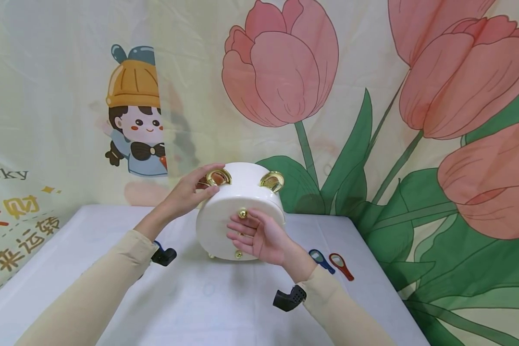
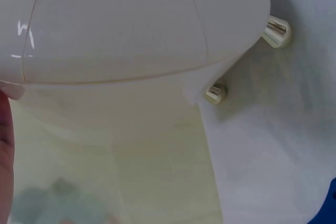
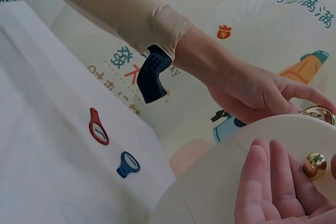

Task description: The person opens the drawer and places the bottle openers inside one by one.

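A white round box (image 1: 216, 223) with a flat front stands on small gold feet on the table. Gold knobs run down its front, the top knob (image 1: 242, 213) being the highest, and two gold rings (image 1: 272, 181) sit on its top. My left hand (image 1: 183, 194) rests against the box's upper left, its fingers and thumb about the left ring (image 1: 218, 177). In front of the box my right hand (image 1: 264, 238) is turned palm up with straight fingers. Its thumb lies beside the top knob, which shows between thumb and fingers in the right wrist view.
Right of the box lie a blue handled thing (image 1: 322, 261) and a red one (image 1: 341, 266), both with oval heads. A white cloth covers the table (image 1: 207, 312). Printed cloth with tulips (image 1: 281, 72) hangs behind. Black camera mounts (image 1: 290, 298) sit at both wrists.
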Motion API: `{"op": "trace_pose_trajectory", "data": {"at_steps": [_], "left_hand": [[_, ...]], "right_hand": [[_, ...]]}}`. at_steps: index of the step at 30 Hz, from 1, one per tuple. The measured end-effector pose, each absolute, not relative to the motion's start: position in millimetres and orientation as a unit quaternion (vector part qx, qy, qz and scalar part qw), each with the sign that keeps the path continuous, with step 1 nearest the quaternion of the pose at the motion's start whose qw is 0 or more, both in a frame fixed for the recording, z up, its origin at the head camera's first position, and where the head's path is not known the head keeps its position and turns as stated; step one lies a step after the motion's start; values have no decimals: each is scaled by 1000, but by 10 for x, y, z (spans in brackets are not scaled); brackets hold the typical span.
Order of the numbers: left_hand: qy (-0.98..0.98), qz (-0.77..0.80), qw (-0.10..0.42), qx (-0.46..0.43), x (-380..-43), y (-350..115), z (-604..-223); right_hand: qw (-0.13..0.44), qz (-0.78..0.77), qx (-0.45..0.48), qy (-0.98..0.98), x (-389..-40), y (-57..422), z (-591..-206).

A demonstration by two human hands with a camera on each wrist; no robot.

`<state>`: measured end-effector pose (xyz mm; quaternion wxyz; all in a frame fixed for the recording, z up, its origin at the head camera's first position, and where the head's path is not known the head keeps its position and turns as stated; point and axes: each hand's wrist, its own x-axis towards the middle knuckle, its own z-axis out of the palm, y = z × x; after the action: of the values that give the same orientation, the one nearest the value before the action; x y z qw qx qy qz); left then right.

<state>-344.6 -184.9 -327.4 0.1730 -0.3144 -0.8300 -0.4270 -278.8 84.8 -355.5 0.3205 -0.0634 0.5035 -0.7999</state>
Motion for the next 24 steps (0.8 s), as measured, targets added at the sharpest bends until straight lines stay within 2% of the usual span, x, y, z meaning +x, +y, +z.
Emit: {"op": "trace_pose_trajectory", "data": {"at_steps": [11, 24], "left_hand": [[-840, -423, 167, -296, -3428, -1851, -3264], [-832, -423, 187, -306, -3463, -1855, -3295]], "right_hand": [[313, -821, -31, 476, -2787, 798, -3575], [297, -821, -30, 487, -2752, 783, -3597]]}}
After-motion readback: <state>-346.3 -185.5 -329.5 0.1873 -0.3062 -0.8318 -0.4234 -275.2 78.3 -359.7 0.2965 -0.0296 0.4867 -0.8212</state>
